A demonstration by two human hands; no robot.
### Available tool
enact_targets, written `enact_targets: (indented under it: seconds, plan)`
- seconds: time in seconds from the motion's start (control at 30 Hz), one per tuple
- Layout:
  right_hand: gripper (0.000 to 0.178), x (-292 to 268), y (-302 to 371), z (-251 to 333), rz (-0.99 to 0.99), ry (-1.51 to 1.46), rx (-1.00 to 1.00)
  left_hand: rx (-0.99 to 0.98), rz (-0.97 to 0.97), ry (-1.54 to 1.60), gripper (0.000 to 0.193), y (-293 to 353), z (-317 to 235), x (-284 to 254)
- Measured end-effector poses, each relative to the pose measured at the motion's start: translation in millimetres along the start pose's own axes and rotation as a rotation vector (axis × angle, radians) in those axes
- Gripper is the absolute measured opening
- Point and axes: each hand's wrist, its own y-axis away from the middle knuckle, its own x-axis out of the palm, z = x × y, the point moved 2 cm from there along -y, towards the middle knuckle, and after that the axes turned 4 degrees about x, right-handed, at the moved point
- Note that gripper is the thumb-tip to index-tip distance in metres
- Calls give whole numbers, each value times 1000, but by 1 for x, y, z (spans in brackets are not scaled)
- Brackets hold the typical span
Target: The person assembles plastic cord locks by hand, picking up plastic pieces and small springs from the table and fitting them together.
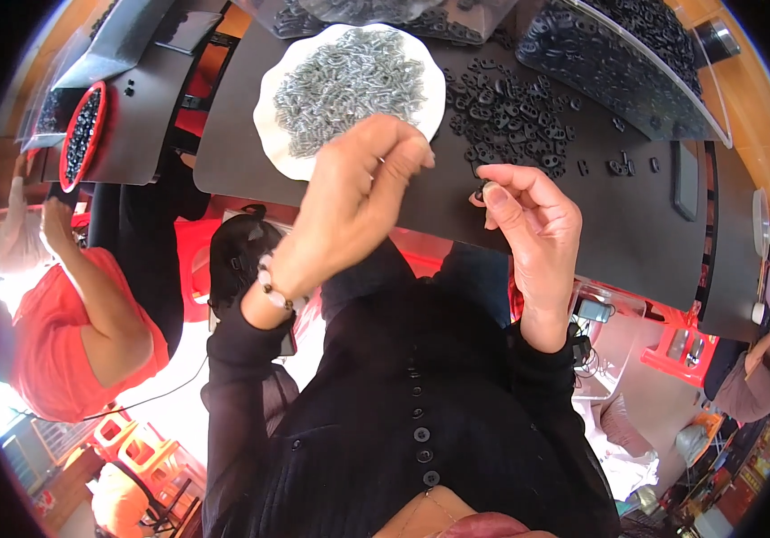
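My left hand [358, 193] is raised above the near edge of the black table [636, 242], fingers bunched together; whether something small sits in the fingertips I cannot tell. Just behind it lies a white plate [270, 134] heaped with small grey metal clips [349, 76]. My right hand [533, 220] pinches a small black plastic ring piece [481, 191] between thumb and forefinger. A loose pile of black plastic pieces [510, 112] is spread on the table beyond that hand.
A clear tray of black pieces [636, 54] stands at the back right. A red-rimmed bowl of black pieces [82, 134] sits at the left, beside a person in a red top [62, 332]. Another person [757, 386] is at the right edge. Red stools are under the table.
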Motion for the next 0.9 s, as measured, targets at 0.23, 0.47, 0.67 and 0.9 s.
enact_targets:
  seconds: [0.23, 0.47, 0.67, 0.9]
  plan:
    - [16, -7, 15, 5, -4, -4, -9, 50, 104, 114, 8, 19, -13, 31]
    - [15, -11, 26, 6, -77, -1, -23, 41, 113, 108, 8, 24, -10, 41]
    - [11, -12, 28, 4, -81, 10, -32, 76, 119, 82, 9, 24, -10, 45]
    - [9, -14, 30, 1, -94, 100, -55, 109, 114, 14, 6, 25, -12, 47]
